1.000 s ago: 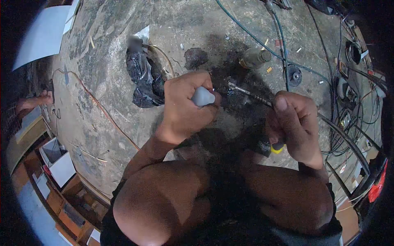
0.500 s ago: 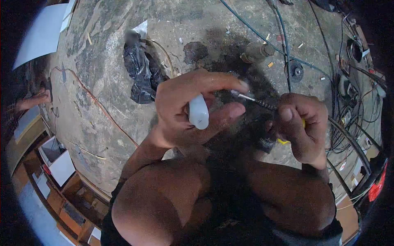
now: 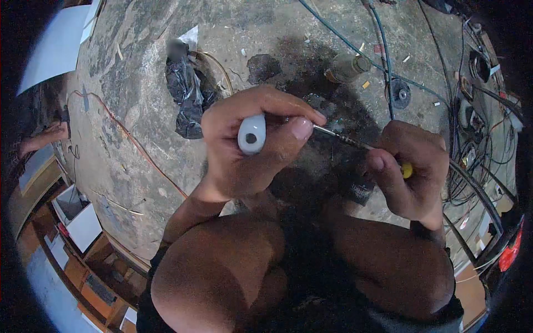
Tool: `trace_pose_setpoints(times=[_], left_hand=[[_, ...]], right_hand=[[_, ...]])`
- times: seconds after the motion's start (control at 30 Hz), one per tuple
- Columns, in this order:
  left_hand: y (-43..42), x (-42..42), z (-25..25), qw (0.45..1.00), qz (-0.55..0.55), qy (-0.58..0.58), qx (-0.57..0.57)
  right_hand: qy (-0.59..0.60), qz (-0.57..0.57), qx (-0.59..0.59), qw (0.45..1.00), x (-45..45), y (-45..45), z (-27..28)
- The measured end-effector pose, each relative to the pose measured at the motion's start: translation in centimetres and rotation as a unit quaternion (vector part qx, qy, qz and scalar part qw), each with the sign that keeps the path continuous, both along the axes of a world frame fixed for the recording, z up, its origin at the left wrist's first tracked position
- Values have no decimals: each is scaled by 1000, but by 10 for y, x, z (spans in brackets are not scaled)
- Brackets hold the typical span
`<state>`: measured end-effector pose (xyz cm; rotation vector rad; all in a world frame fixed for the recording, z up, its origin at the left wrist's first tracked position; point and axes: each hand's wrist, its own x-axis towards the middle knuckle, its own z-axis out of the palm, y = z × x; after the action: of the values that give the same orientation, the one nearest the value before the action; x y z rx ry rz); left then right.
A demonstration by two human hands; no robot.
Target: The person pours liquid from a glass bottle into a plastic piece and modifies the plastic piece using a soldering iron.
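Note:
My left hand [image 3: 244, 161] is closed round a smooth white rounded piece [image 3: 255, 125], whose end facing me has a dark round hole. Its thumb and forefinger pinch together at the bright tip of a slim metal rod [image 3: 338, 136] with a dark ridged section. The rod's other end runs into my right hand [image 3: 413, 169], where thumb and curled fingers grip it. A yellow part [image 3: 407, 170] shows between the right hand's fingers; whether it joins the rod is hidden. Both hands are above my bent knees.
On the stained concrete floor lie a black plastic bag [image 3: 189, 94], a jar [image 3: 347, 69], a dark disc [image 3: 400, 94] and a blue hose [image 3: 344, 41]. Cables [image 3: 477, 133] tangle at right. Wooden shelving [image 3: 111, 266] stands lower left; another person's arm [image 3: 47, 137] shows at far left.
My left thumb and forefinger have come together on the rod's tip. The white piece has turned, bringing its hole into view. The right hand has shifted slightly.

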<state>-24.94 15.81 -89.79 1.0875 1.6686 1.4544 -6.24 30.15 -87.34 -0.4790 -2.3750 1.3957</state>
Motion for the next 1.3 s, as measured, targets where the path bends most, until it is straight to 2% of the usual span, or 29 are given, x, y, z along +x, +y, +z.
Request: trace_pose_setpoints(times=[0.1, 0.17, 0.23, 0.33, 0.43, 0.53, 0.63, 0.83, 0.93, 1.03, 1.13, 1.23, 1.3], left_hand=[[1, 4, 7, 998, 25, -28, -47], [3, 5, 4, 998, 35, -47, -18], [4, 6, -9, 995, 41, -62, 73], [6, 3, -14, 991, 66, -47, 103], [2, 4, -11, 995, 51, -43, 74], [3, 5, -14, 992, 64, -65, 91], [2, 0, -15, 995, 38, -24, 90], [-1, 0, -1, 999, -5, 28, -29], [3, 1, -2, 999, 1, 44, 8], [4, 0, -14, 997, 43, 22, 66], [4, 4, -21, 987, 93, -80, 102], [4, 0, -22, 993, 37, 13, 108], [5, 3, -20, 994, 42, 22, 97]], right_hand=[[-6, 1, 11, 1000, 1, 0, -1], [-20, -2, 6, 1000, 1, 1, 1], [-26, -6, -3, 1000, 2, 2, 3], [-26, -10, -10, 1000, 3, 3, 4], [-22, -10, 3, 1000, 4, 6, 6], [2, -12, 10, 1000, 3, 6, 3], [15, -11, 23, 1000, 5, 6, 0], [1, -8, 66, 998, 3, 5, 2], [-7, -16, 78, 997, 3, 3, 5], [7, -20, 96, 995, 3, 4, 5], [26, -26, 91, 995, 5, 7, 5], [25, -24, 81, 996, 6, 6, 6], [37, -7, 75, 996, 5, 6, 8]])
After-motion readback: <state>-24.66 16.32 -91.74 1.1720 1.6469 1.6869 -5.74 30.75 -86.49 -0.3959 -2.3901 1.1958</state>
